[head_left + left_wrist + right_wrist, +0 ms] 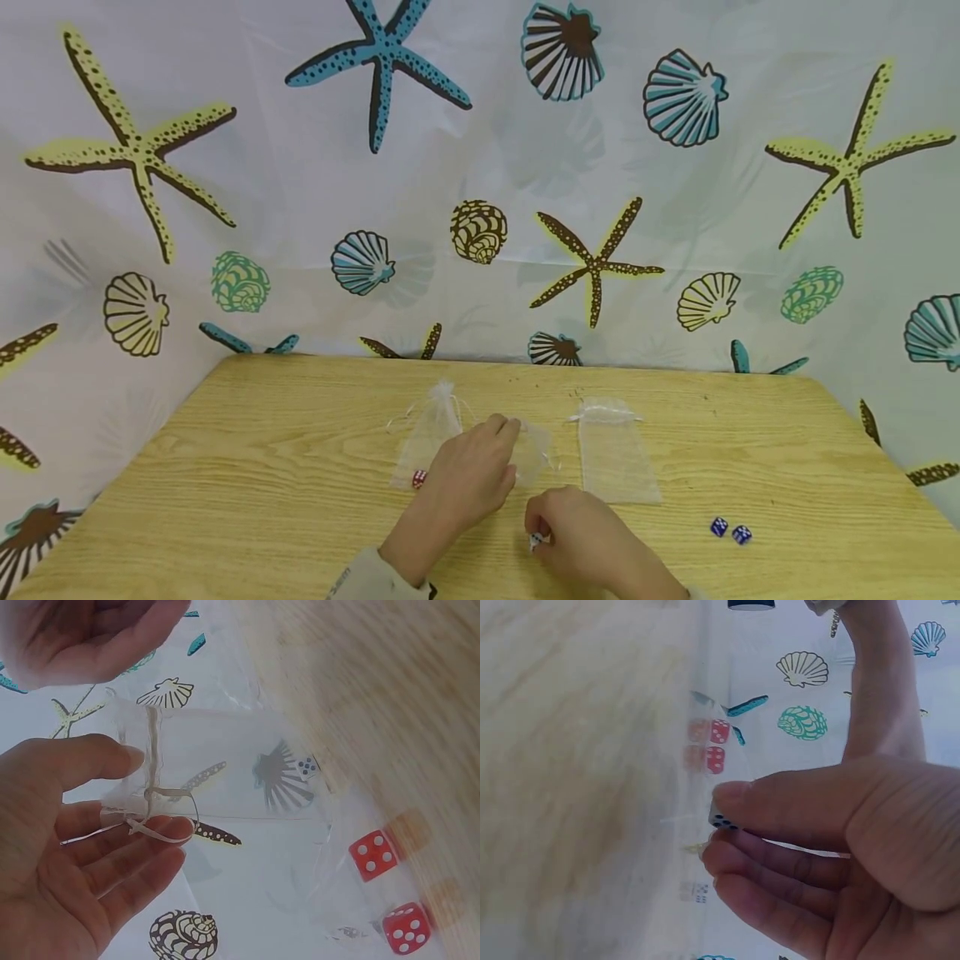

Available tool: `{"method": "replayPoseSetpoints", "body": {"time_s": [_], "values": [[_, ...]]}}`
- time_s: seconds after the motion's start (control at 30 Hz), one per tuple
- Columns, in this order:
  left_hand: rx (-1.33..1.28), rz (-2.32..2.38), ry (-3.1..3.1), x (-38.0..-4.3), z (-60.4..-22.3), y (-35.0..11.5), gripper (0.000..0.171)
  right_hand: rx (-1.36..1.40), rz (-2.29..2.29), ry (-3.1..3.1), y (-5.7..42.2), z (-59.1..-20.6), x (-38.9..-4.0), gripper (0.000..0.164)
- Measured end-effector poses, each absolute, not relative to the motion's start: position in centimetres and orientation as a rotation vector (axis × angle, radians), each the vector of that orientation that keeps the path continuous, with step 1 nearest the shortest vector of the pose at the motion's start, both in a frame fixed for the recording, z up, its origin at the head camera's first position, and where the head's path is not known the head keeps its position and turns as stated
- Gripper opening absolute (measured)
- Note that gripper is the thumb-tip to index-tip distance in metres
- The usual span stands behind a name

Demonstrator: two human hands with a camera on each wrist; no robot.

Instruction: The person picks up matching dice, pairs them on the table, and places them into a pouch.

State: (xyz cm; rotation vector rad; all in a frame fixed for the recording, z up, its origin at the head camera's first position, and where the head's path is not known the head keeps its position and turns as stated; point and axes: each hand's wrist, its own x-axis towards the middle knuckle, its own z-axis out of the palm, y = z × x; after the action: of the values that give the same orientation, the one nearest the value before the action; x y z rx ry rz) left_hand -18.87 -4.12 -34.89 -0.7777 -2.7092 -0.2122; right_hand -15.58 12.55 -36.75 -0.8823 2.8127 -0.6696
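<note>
Nearby lie blue dice (pixel 719 527); left fingers (pixel 142 885) pinch a bag (pixel 225 739), right ones (pixel 787 862) a die (pixel 719 818).

Pale sleeve (pixel 381 579) with dark lettering (pixel 342 581)

In the head view, the left forearm (pixel 423 537) points toward 1 o'clock and the left hand (pixel 474 467) is bent palm-down. The right hand (pixel 573 529) lies at its 4 o'clock, the right forearm (pixel 637 571) angled toward 10 o'clock. Up close, the left thumb (pixel 97 759) points to 3 o'clock; the right thumb (pixel 787 799) points to 9 o'clock, pinching with the index finger (pixel 780 864).
</note>
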Motion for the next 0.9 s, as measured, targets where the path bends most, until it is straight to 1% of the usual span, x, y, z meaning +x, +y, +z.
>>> {"method": "replayPoseSetpoints", "body": {"time_s": [0.23, 0.57, 0.77, 0.9], "values": [[-0.779, -0.208, -2.704, -18.8, -34.9, -3.9, 0.038, -0.926, -0.758, 2.855, 13.2, -35.5, -15.9, 0.006], [-0.816, -0.198, -2.716, -18.7, -34.9, -3.8, 0.040, -1.077, -0.960, 3.071, 13.5, -34.3, -15.8, 0.012], [-0.849, -0.193, -2.695, -18.5, -34.9, -3.6, 0.035, -1.071, -1.019, 3.182, 13.6, -34.5, -16.0, 0.013], [-0.858, -0.189, -2.690, -18.4, -34.9, -3.3, 0.032, -0.995, -1.036, 3.297, 13.5, -34.8, -16.2, 0.016]]}}
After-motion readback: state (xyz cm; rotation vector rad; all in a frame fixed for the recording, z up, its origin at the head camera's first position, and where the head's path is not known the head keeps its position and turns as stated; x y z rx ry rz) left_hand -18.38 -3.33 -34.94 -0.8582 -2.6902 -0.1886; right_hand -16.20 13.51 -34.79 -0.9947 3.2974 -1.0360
